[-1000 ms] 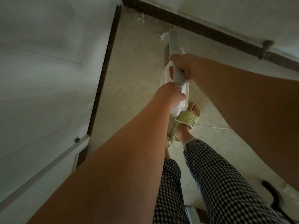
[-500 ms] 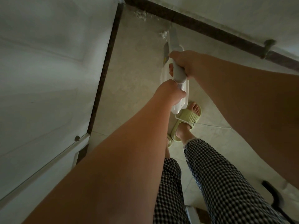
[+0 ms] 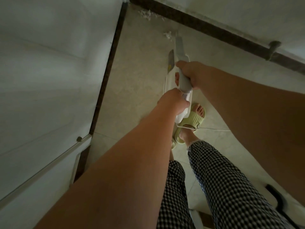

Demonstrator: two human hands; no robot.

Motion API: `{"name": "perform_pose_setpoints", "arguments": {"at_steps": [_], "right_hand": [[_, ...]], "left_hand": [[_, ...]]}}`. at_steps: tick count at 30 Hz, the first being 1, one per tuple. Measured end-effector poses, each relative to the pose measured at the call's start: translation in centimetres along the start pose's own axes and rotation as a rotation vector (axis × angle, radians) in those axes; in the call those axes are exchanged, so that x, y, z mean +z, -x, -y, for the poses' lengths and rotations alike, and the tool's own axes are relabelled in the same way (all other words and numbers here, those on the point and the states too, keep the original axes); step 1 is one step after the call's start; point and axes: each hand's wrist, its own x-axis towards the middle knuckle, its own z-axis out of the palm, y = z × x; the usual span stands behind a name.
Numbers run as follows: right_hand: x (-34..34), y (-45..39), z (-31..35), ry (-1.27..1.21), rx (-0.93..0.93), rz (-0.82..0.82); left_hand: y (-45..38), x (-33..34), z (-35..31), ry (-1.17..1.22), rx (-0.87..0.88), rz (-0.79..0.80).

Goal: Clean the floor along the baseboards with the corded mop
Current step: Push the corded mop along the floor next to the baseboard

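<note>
Gripping the corded mop (image 3: 179,66) with both fists, right hand (image 3: 192,75) curled round the grey handle above, left hand (image 3: 173,103) clamped lower for steering, I aim it from mid-frame toward the dust clumps (image 3: 167,35) by the dark baseboard (image 3: 206,26) at the top. Compared with a second ago, it sits slightly nearer them.

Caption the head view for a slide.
Both hands, left hand and right hand, grip the corded mop near lint.
</note>
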Motion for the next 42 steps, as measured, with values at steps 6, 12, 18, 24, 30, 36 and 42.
{"name": "perform_pose_setpoints", "arguments": {"at_steps": [6, 12, 18, 24, 30, 36, 42], "right_hand": [[0.7, 0.4, -0.9, -0.036, 0.019, 0.025], [1.3, 0.7, -1.4, -0.04, -0.002, 0.012], [1.6, 1.1, -1.7, 0.007, -0.013, 0.018], [2.0, 1.4, -2.6, 0.001, 0.003, 0.016], [2.2, 0.9, -1.0, 0.0, -0.025, 0.019], [1.9, 1.0, 1.8, 0.018, -0.057, 0.015], [1.3, 1.2, 3.8, 0.05, -0.06, 0.023]], "left_hand": [[0.7, -0.2, 0.9, -0.04, -0.002, -0.006], [1.3, 0.0, 1.5, -0.03, -0.008, -0.012], [1.6, 0.4, 1.7, 0.041, -0.019, -0.012], [2.0, 1.0, 2.4, 0.054, -0.039, 0.001], [0.9, -0.2, 1.9, 0.034, -0.03, -0.028], [-0.5, -2.0, 0.3, 0.054, -0.01, -0.054], [-1.0, -3.1, -1.2, 0.076, 0.0, -0.057]]}}
